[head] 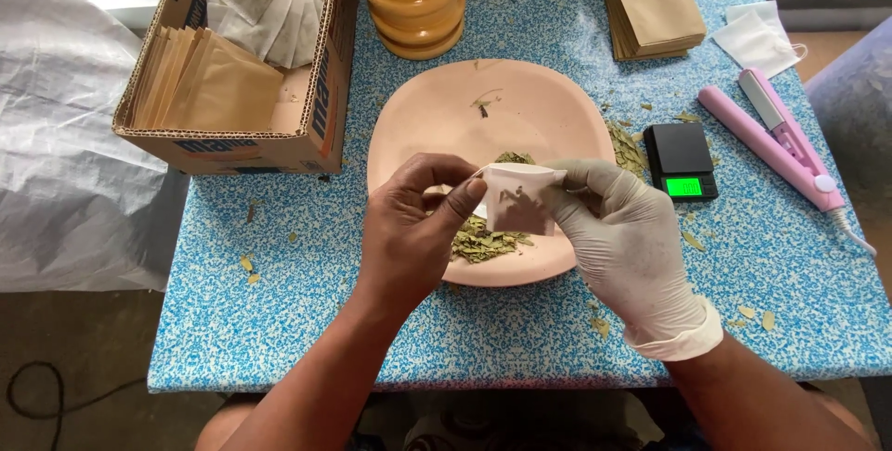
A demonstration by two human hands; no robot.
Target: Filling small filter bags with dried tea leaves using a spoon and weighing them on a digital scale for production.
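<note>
My bare left hand (409,228) and my white-gloved right hand (627,247) together hold a small white filter bag (518,198) by its top corners. Dark bits of dried leaf show through the bag. It hangs over the near part of a pale pink plate (437,117), just above a small heap of dried green leaves (478,242). A few more leaves (514,157) lie behind the bag.
A cardboard box (321,103) of brown and white sachets stands at the back left. A wooden mortar (415,0) is behind the plate. A stack of brown envelopes (653,5), a white sachet (757,38), a small black scale (681,160) and a pink sealer (779,140) lie right.
</note>
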